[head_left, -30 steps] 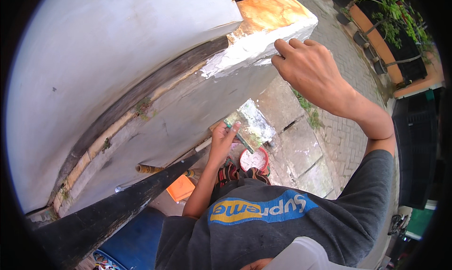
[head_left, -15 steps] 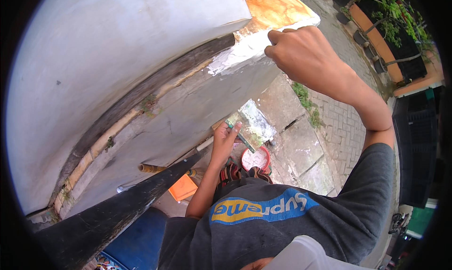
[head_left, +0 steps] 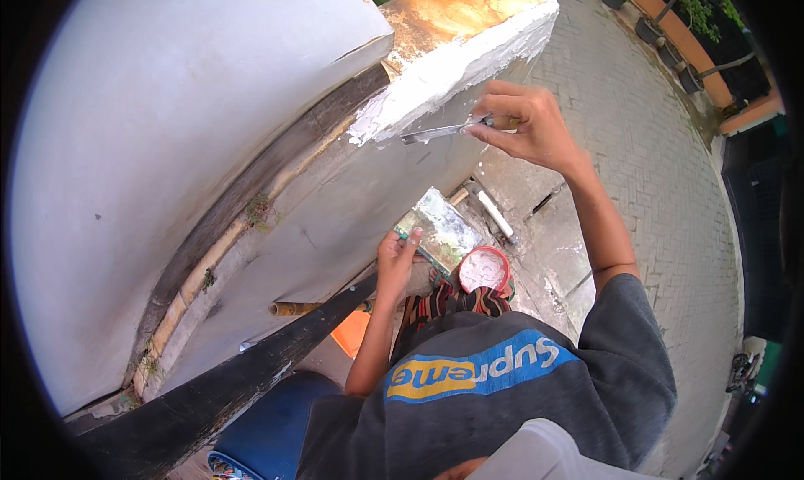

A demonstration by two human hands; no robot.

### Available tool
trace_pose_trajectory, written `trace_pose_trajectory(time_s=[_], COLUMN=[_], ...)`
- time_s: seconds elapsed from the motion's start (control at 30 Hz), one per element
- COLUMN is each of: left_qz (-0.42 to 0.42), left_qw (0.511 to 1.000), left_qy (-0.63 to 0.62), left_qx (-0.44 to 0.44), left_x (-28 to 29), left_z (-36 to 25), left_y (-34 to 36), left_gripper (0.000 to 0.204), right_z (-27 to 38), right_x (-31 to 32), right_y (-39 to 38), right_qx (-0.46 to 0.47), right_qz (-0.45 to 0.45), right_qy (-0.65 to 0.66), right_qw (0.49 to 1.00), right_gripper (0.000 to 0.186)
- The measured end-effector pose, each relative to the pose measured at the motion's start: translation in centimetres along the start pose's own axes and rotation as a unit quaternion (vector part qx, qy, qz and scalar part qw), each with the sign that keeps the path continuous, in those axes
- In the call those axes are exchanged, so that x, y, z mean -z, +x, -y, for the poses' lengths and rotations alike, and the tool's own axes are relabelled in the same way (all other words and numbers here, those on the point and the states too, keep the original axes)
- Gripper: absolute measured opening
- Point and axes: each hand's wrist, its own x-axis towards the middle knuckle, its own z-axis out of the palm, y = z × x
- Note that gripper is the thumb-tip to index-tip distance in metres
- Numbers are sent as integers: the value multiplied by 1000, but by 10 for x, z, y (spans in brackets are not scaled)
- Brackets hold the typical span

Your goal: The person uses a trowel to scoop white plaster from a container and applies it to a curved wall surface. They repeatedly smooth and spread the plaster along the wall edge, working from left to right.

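Observation:
My right hand (head_left: 533, 130) grips a thin metal putty knife (head_left: 432, 135), its blade just below a ragged band of white plaster (head_left: 448, 80) on the side of a wall ledge with an orange-stained top (head_left: 452, 7). Lower down, my left hand (head_left: 394, 260) holds a flat board (head_left: 444, 229) by its green edge, its surface smeared with white and greenish patches. Just past the board, near my legs, is a red bucket (head_left: 483, 270) of white paste.
A pale curved wall (head_left: 167, 145) fills the left. A black beam (head_left: 251, 375) crosses the lower left beside a blue container (head_left: 268, 421) and an orange tray (head_left: 349, 333). A white pipe (head_left: 494, 214) lies on concrete slabs. Paving (head_left: 636, 187) runs right toward potted plants (head_left: 649, 29).
My right hand has come down from the ledge and turned, bringing the knife into sight under the white band. The view has shifted slightly. My left hand still holds the board.

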Motion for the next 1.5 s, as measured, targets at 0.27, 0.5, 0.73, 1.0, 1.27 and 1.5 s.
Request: trace_pose_trajectory(time_s=[0.27,0.5,0.73,1.0,1.27,1.5], left_qz=[-2,4,0,-3,-27,-24], left_qw=[999,999,1000,1000,999,990], left_qy=[29,34,15,20,23,3], left_qx=[25,17,13,22,-28,-140], left_x=[-68,-93,-111,-111,-115,-116], left_z=[18,23,17,17,-12,-67], left_y=[33,53,60,68,67,64], left_gripper=[25,24,23,24,22,23], right_z=[-55,-82,-108,-122,-131,-139], right_x=[25,43,52,65,73,79], right_y=[-15,-15,-13,-6,5,11], right_qx=[14,19,13,-2,-20,-11], right_qz=[-50,-70,-85,-49,-13,-14], right_qy=[2,-30,-16,-17,-4,-11], right_qw=[999,997,996,999,1000,1000], right_gripper=[15,14,15,18,20,19])
